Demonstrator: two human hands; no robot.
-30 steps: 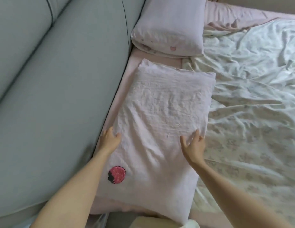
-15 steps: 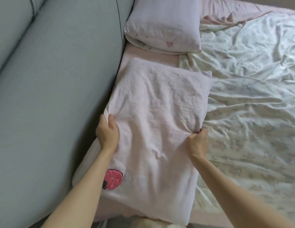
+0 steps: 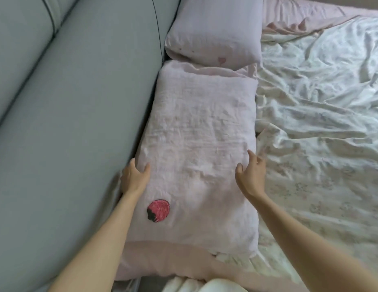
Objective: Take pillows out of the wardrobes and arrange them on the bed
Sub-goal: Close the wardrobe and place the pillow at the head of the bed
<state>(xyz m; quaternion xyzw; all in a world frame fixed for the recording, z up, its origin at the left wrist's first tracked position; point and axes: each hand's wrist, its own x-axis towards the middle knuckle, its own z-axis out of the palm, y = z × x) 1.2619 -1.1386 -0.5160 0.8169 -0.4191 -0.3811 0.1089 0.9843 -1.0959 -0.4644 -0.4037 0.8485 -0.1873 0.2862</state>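
Two pillows already lie along the headboard (image 3: 78,123): the near pillow (image 3: 200,154) at frame centre and the far pillow (image 3: 215,32) at upper centre, touching end to end. The left hand (image 3: 134,179) rests relaxed on its left edge and the right hand (image 3: 250,175) hovers spread at its right edge, gripping nothing (any pillows left in the wardrobes are out of view).

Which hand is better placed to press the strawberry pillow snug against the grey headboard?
The right hand. It sits at the strawberry pillow's edge beside the white duvet, so it can push toward the grey headboard. The left hand lies on the headboard side and could only pull.
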